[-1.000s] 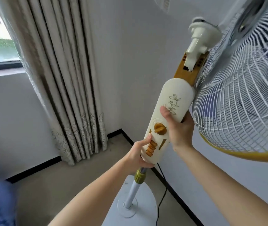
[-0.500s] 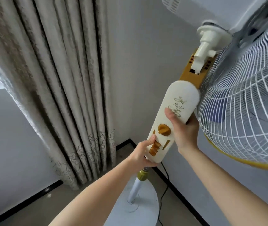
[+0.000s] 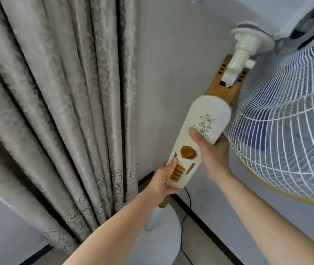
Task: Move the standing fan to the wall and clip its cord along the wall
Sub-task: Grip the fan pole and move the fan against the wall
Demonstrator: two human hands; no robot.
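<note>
The standing fan (image 3: 200,142) fills the 3 o'clock side of the view, close to the wall (image 3: 171,64) near the room's corner. Its control housing is smooth cream plastic, rounded at both ends, printed with a fine flower sprig and fitted with an amber dial and ribbed amber buttons. The white wire grille (image 3: 286,131) bulges outward, rimmed in yellow. The left hand (image 3: 161,181) is clenched around the housing's lower end, thumb beside the buttons; the right hand (image 3: 212,152) grasps its middle. The thin black cord (image 3: 183,224) trails past the round white base (image 3: 161,243) at 6 o'clock. Heavy, pleated beige curtain (image 3: 56,111) hangs at 9 o'clock. Compared with half a second earlier, curtain and wall loom nearer.
</note>
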